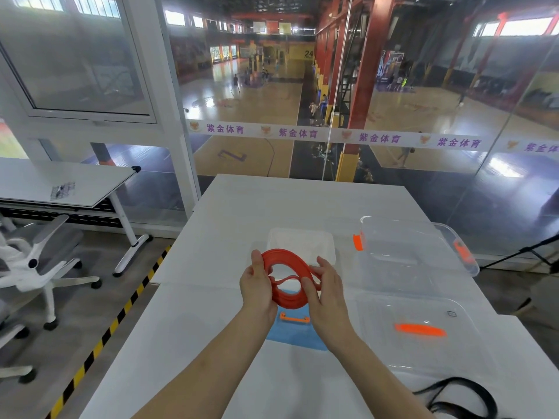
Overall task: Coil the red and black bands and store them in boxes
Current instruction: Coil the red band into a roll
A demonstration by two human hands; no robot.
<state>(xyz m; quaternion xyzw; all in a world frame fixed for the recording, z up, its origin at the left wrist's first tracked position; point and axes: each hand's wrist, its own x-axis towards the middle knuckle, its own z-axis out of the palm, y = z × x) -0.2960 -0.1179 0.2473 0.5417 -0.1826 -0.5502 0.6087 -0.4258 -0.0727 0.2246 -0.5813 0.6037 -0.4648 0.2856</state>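
Observation:
The red band (286, 258) is wound into a loose ring of several turns, held in the air above the white table (230, 207). My left hand (258, 287) grips its left side and my right hand (326, 285) pinches its right side. Under my hands lies a blue box lid (295, 337) with an orange handle (294, 319). A white box (301, 241) stands just behind the ring. The black band (462, 399) lies loose at the table's near right corner. A clear box (414, 247) with orange latches stands at the right, and its clear lid (420, 331) lies flat in front of it.
Glass panels rise right behind the table's far edge. On the left stand a second white table (60, 182) and grey office chairs (42, 261), with yellow-black floor tape (102, 337) along the table's left side. A black tripod leg (520, 252) shows at far right.

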